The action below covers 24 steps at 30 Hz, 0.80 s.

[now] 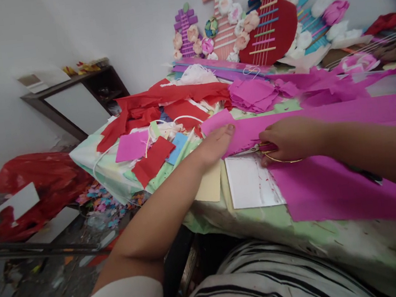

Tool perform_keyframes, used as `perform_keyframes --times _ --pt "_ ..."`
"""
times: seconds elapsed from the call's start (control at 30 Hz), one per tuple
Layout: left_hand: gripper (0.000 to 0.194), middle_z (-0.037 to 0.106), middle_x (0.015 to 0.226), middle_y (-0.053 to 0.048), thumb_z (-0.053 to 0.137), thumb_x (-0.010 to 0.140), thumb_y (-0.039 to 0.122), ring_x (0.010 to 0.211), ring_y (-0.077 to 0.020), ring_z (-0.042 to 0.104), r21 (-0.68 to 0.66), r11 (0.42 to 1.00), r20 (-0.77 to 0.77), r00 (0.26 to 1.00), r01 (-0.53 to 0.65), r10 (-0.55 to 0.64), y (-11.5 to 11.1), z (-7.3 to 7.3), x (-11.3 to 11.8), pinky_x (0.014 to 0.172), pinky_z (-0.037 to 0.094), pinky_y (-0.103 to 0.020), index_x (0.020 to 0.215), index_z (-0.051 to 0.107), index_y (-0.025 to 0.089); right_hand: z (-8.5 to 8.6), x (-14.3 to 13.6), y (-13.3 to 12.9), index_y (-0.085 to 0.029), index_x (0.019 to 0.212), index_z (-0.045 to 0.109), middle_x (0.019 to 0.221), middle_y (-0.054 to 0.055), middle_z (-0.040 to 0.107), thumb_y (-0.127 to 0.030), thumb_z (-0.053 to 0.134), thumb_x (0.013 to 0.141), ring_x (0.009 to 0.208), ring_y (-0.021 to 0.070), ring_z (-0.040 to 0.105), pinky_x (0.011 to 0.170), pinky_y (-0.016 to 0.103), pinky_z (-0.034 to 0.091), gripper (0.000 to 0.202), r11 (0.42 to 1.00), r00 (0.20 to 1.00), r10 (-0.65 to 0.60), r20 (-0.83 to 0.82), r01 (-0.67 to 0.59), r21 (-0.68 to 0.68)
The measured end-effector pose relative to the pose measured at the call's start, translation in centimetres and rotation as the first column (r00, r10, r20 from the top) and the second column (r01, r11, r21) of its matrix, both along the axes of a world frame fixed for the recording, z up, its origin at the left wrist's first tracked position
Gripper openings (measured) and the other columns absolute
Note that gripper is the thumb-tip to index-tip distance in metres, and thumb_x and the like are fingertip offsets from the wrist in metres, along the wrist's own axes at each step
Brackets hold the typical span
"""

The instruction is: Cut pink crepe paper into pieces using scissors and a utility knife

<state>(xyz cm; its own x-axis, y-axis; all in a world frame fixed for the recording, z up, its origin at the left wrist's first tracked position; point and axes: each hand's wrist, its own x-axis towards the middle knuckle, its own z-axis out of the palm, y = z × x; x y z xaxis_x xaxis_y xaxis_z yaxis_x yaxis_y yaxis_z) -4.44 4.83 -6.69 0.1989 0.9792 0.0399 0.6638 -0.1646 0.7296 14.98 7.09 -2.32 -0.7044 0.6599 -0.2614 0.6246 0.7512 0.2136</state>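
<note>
My left hand [218,144] is closed on the left end of a magenta paper sheet [336,184], its thumb on top. My right hand [285,138] is closed around the handles of gold scissors [282,159]. The scissors' blades point left, toward my left hand, at a cut edge in the magenta paper. Under that edge lies a white card [251,183] with dark and reddish specks. The large part of the magenta sheet spreads to the right beneath my right forearm.
Red paper [177,95], a red square [153,159] and stacked magenta pieces [252,94] lie on the green-covered table [108,179]. Instrument-shaped crafts [272,31] lean on the wall behind. At left are a dark cabinet [77,105] and a red plastic bag [46,181].
</note>
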Motion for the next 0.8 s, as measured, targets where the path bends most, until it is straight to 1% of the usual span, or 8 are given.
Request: perform_keyframes --times 0.1,0.2,0.37,0.5,0.6,0.7,0.8 --pt "0.063 0.032 0.135 -0.001 0.012 0.083 0.057 0.124 -0.0173 0.03 0.003 1.0 -0.014 1.0 0.011 -0.011 0.0 0.1 0.0 0.104 0.02 -0.029 0.126 0.039 0.02 -0.3 0.2 0.5 -0.016 0.078 0.057 0.072 0.008 0.056 -0.053 0.043 0.071 0.059 0.016 0.044 0.051 0.026 0.022 0.04 1.0 1.0 -0.017 0.017 0.017 -0.009" --pt "0.062 0.032 0.135 -0.001 0.012 0.083 0.056 0.123 -0.0177 0.031 0.003 1.0 -0.031 0.999 0.012 -0.012 -0.1 0.2 0.0 0.103 0.021 -0.029 0.125 0.039 0.019 -0.5 0.4 1.0 -0.017 0.079 0.058 0.071 0.008 0.055 -0.053 0.045 0.069 0.06 0.0164 0.045 0.051 0.026 0.022 0.04 1.0 1.0 0.015 0.003 -0.015 0.003" --pt "0.063 0.033 0.135 0.0 0.012 0.082 0.057 0.123 -0.0171 0.031 0.003 1.0 -0.042 0.999 0.017 -0.017 -0.3 0.4 0.1 0.104 0.02 -0.029 0.125 0.039 0.021 -0.3 0.5 1.1 -0.018 0.076 0.057 0.07 0.006 0.055 -0.051 0.044 0.07 0.058 0.0151 0.045 0.048 0.025 0.02 0.036 0.999 1.0 0.028 -0.012 -0.028 0.036" --pt "0.063 0.032 0.135 0.0 0.011 0.082 0.057 0.125 -0.0164 0.028 -0.011 1.0 -0.041 0.999 0.011 -0.011 -0.4 0.4 0.1 0.104 0.02 -0.028 0.126 0.038 0.02 -0.1 0.4 0.9 -0.018 0.074 0.057 0.067 0.006 0.054 -0.058 0.044 0.067 0.057 0.0157 0.045 0.049 0.025 0.021 0.043 0.999 1.0 0.005 -0.017 -0.005 0.047" --pt "0.065 0.03 0.136 0.001 0.01 0.081 0.059 0.125 -0.0159 0.027 -0.015 1.0 -0.045 0.999 0.004 -0.005 -0.4 0.4 0.1 0.104 0.018 -0.027 0.127 0.037 0.021 -0.1 0.2 0.6 -0.018 0.074 0.056 0.069 0.007 0.055 -0.065 0.043 0.065 0.057 0.0161 0.045 0.049 0.026 0.022 0.049 1.0 1.0 -0.008 -0.025 0.008 0.027" --pt "0.064 0.031 0.136 0.002 0.01 0.081 0.059 0.125 -0.0152 0.027 -0.018 1.0 -0.038 0.999 0.014 -0.015 -0.4 0.5 0.1 0.104 0.019 -0.027 0.127 0.037 0.022 -0.2 0.1 0.3 -0.017 0.075 0.055 0.073 0.009 0.056 -0.066 0.043 0.064 0.059 0.0166 0.046 0.05 0.027 0.024 0.052 1.0 0.999 -0.006 -0.044 0.006 0.002" --pt "0.064 0.032 0.135 -0.001 0.011 0.082 0.057 0.124 -0.0156 0.029 -0.008 1.0 -0.023 1.0 0.011 -0.011 -0.4 0.4 0.2 0.103 0.02 -0.026 0.126 0.038 0.019 -0.3 0.1 0.2 -0.016 0.077 0.055 0.075 0.009 0.056 -0.066 0.042 0.065 0.062 0.0178 0.048 0.052 0.028 0.026 0.053 1.0 0.998 0.016 -0.069 -0.016 -0.004"
